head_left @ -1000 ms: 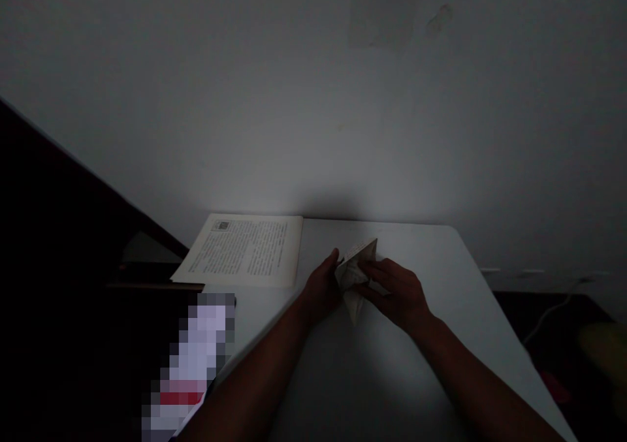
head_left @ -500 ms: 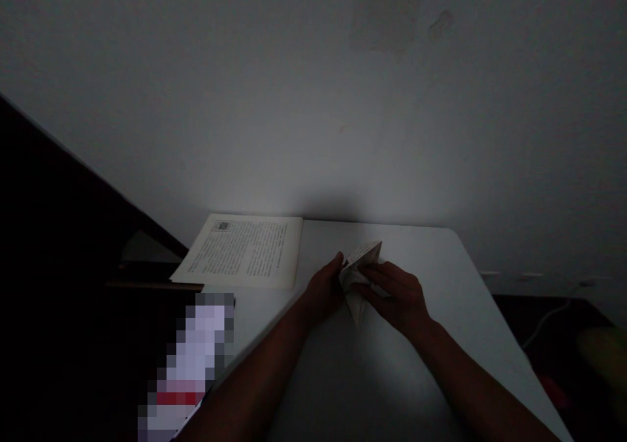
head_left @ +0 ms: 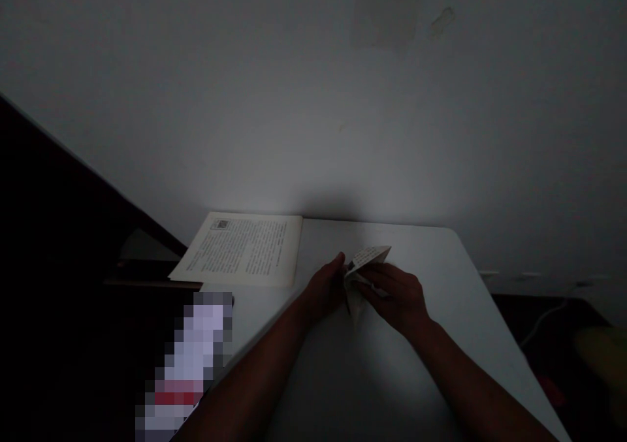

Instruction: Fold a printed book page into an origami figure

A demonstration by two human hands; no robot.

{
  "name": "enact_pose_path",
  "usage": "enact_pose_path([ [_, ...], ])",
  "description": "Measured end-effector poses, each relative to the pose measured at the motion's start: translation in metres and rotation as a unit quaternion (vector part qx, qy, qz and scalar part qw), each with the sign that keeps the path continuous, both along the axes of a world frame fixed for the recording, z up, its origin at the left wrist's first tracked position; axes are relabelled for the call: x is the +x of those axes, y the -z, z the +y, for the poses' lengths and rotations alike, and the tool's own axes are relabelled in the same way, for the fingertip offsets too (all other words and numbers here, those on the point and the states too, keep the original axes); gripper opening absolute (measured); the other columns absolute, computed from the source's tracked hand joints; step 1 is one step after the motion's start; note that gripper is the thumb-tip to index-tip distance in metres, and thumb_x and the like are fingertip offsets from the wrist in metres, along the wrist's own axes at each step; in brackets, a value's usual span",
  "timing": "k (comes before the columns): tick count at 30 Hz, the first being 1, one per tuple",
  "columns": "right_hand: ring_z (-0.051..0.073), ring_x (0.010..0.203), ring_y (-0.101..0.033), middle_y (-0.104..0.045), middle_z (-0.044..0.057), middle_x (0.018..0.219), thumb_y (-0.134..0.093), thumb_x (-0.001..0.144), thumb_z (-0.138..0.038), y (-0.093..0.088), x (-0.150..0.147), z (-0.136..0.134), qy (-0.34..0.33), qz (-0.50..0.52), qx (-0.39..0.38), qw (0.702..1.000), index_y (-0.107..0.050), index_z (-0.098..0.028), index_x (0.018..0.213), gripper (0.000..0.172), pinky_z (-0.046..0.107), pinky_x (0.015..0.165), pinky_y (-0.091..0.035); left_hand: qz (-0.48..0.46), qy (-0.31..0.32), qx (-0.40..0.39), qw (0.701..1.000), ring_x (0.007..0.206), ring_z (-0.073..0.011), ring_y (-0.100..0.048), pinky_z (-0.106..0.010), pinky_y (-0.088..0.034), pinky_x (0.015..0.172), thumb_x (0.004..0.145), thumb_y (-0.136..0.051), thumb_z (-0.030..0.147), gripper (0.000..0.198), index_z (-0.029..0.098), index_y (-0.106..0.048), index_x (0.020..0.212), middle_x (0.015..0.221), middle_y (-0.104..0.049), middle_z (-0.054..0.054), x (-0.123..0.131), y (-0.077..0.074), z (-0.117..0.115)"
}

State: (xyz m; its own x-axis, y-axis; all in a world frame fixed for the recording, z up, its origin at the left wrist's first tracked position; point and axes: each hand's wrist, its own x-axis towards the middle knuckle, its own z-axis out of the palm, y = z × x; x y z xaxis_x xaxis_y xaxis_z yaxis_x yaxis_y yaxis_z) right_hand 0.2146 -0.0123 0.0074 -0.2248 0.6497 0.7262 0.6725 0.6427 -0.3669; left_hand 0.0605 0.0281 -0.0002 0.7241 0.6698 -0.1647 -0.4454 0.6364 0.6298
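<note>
A folded piece of printed paper (head_left: pixel 368 256) is held between both hands above the white table (head_left: pixel 416 246). One point of it sticks out to the upper right, and another hangs down. My left hand (head_left: pixel 326 288) grips its left side, thumb up, with most of the fingers hidden in shadow. From the right, my right hand (head_left: pixel 396 292) has its fingers pressed into the fold of the paper. The room is dim, so the exact creases are hard to make out.
Printed sheets (head_left: pixel 245 249) lie at the table's back left corner. A blurred-out bright object (head_left: pixel 191 357) is at the left edge. The wall (head_left: pixel 318 102) rises right behind the table. A pale cable (head_left: pixel 543 321) runs at the right, beyond the table.
The folded paper has closed up and its upper point has swung a little right and down. Both hands stay in nearly the same place, still holding it.
</note>
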Motion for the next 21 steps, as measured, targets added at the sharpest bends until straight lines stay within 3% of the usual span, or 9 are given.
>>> enact_pose_path([
  [4, 0.015, 0.074, -0.068, -0.072, 0.006, 0.089, -0.065, 0.078, -0.021, 0.001, -0.001, -0.001, 0.015, -0.006, 0.003, 1.000, -0.067, -0.020, 0.098, 0.020, 0.025, 0.066, -0.056, -0.013, -0.041, 0.019, 0.999, 0.074, -0.0158, -0.061, -0.025, -0.042, 0.070, 0.079, -0.060, 0.041, 0.034, 0.009, -0.067, 0.089, 0.081, -0.068, -0.008, -0.002, 0.010, -0.001],
  [11, 0.013, 0.063, -0.060, -0.067, 0.007, 0.091, -0.067, 0.077, -0.020, -0.003, -0.001, -0.002, 0.047, 0.048, 0.002, 0.998, -0.061, -0.021, 0.106, 0.030, 0.026, 0.057, -0.053, -0.085, -0.045, -0.023, 0.995, 0.097, -0.0265, -0.061, -0.035, -0.043, 0.086, 0.079, -0.055, 0.043, 0.039, 0.010, -0.065, 0.097, 0.092, -0.069, -0.011, -0.007, -0.002, 0.000],
  [16, 0.011, 0.056, -0.055, -0.064, 0.001, 0.074, -0.063, 0.080, -0.022, -0.002, 0.000, -0.001, 0.072, 0.102, -0.085, 0.989, -0.062, -0.020, 0.097, 0.017, 0.025, 0.057, -0.050, -0.093, -0.072, -0.035, 0.992, 0.105, -0.0285, -0.058, -0.040, -0.043, 0.090, 0.080, -0.051, 0.046, 0.045, 0.011, -0.061, 0.107, 0.102, -0.067, -0.013, -0.010, -0.004, 0.001],
  [21, 0.010, 0.052, -0.054, -0.059, -0.002, 0.062, -0.060, 0.083, -0.027, -0.003, 0.001, 0.000, 0.075, 0.125, -0.167, 0.975, -0.065, -0.019, 0.080, 0.010, 0.021, 0.052, -0.045, -0.061, -0.034, -0.018, 0.997, 0.103, -0.0276, -0.059, -0.037, -0.041, 0.091, 0.075, -0.059, 0.044, 0.039, 0.011, -0.065, 0.093, 0.095, -0.068, -0.011, -0.008, -0.003, -0.002],
])
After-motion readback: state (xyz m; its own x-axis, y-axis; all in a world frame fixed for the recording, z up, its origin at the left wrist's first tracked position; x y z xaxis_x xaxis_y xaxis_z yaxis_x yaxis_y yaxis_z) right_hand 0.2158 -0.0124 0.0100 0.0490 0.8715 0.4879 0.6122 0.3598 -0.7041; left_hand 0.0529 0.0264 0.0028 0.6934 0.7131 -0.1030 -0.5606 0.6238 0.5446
